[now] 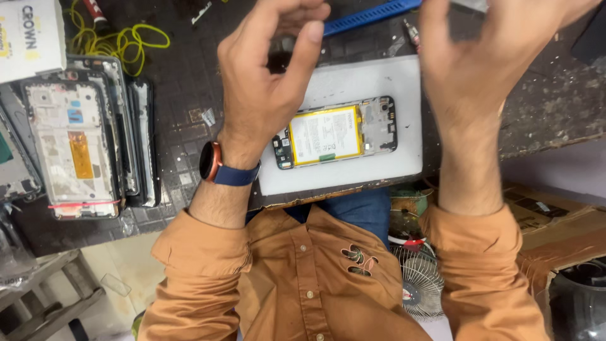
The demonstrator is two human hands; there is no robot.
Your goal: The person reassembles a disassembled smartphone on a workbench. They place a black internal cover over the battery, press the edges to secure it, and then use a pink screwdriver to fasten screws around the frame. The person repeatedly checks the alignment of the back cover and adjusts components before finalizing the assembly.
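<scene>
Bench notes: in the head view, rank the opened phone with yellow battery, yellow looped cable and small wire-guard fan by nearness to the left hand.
1. Opened phone with yellow battery, beside the left hand.
2. Yellow looped cable, far left of bench.
3. Small wire-guard fan, below the bench.

The opened phone point(336, 134) shows a white battery edged in yellow inside a black frame, on a plain white mat point(385, 82). The workbench point(183, 101) is dark — nearly black — with a grid pattern. The shirt point(303, 278) is rust orange; the watch point(212, 162) has a navy strap and an orange rim. Yellow wire point(120, 41) coils beside a blue strip point(366, 16).
</scene>
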